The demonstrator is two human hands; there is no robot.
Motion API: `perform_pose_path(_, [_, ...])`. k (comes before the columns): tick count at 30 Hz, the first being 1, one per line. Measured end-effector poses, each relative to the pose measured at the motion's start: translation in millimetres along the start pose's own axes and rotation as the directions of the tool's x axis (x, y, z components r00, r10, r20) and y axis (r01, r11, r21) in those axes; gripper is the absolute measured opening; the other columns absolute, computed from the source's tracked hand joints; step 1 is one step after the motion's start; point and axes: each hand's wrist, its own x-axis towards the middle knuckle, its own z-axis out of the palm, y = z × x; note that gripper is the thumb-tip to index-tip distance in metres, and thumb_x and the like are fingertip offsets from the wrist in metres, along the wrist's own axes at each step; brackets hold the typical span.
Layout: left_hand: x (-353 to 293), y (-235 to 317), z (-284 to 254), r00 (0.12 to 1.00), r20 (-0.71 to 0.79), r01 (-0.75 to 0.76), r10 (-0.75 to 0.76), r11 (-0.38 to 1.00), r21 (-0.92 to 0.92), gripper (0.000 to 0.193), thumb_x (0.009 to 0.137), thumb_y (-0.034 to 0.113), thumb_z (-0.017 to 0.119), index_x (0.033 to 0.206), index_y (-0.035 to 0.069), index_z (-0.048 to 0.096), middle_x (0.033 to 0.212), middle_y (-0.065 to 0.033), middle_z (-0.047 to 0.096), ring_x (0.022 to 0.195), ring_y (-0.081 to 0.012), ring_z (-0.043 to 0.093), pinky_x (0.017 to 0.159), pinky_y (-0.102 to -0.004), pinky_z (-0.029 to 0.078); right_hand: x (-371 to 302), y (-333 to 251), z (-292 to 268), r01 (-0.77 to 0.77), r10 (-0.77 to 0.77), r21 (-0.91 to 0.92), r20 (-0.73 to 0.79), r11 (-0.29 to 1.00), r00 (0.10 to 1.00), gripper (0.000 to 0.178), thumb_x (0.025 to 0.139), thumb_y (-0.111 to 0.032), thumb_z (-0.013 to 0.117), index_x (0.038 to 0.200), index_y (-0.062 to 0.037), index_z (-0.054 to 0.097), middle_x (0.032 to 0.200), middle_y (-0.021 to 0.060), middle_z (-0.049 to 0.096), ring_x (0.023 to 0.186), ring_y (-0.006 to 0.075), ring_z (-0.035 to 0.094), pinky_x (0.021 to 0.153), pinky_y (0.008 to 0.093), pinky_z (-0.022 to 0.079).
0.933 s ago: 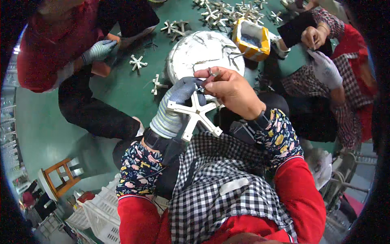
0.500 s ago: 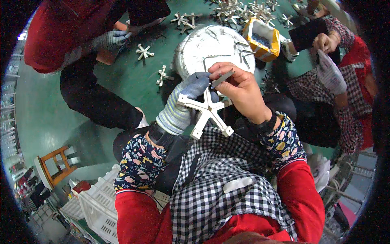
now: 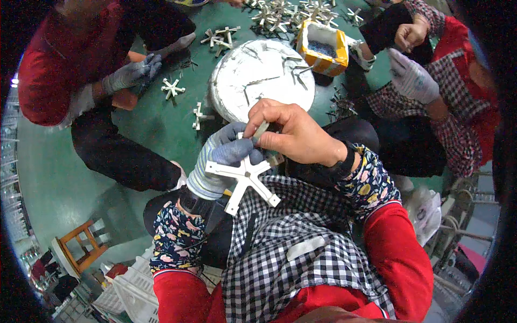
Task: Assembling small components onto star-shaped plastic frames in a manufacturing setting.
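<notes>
My left hand [image 3: 207,168], in a grey-blue striped glove, is closed around one arm of a white five-armed star base [image 3: 247,174]. The base is held above my lap, its other arms spread toward me and to the sides. Bare, my right hand [image 3: 307,135] pinches a small flat grey strip [image 3: 262,130] between thumb and fingers. The strip is close to the end of the star arm that my glove grips. Fingers cover that arm's tip, so I cannot tell whether the strip touches it.
A round white-topped stand [image 3: 253,75] with dark thin strips on it is in front of me. Behind it are an orange-and-white box [image 3: 323,64] of small dark parts and a heap of star bases [image 3: 291,16]. People sit left and right. A wooden stool [image 3: 81,245] is at left.
The strip has turned in my right fingers and now shows shorter. Both hands and the star base appear lower and further left, while the whole view has shifted too.
</notes>
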Motion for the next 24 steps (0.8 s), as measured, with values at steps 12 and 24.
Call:
perform_pose_path(12, [-8,3,11,1.0,0.01,-0.016,0.015,0.999,0.035,0.042,0.072,0.028,0.076,0.098,0.0,0.058,0.081,-0.0037,0.062,0.07,-0.0109,0.061,0.064,-0.0235,0.053,0,-2,0,0.245,-0.239,-0.095,0.071,0.965,0.968,0.017,0.074,-0.005,0.068,0.091,-0.0051,0.068,0.082,0.0049,0.054,0.078,0.0161,0.052,0.07,0.0262,0.041])
perform_pose_path(24, [-12,-1,6,0.989,-0.056,-0.141,0.137,0.986,-0.088,0.028,0.082,0.013,0.065,0.105,0.001,0.055,0.087,-0.0081,0.064,0.074,-0.0153,0.063,0.066,-0.0259,0.053,4,-7,8,0.235,-0.243,-0.273,0.001,0.933,0.97,0.022,0.074,-0.001,0.062,0.094,-0.0066,0.065,0.082,0.0075,0.056,0.079,0.0212,0.056,0.07,0.0307,0.045])
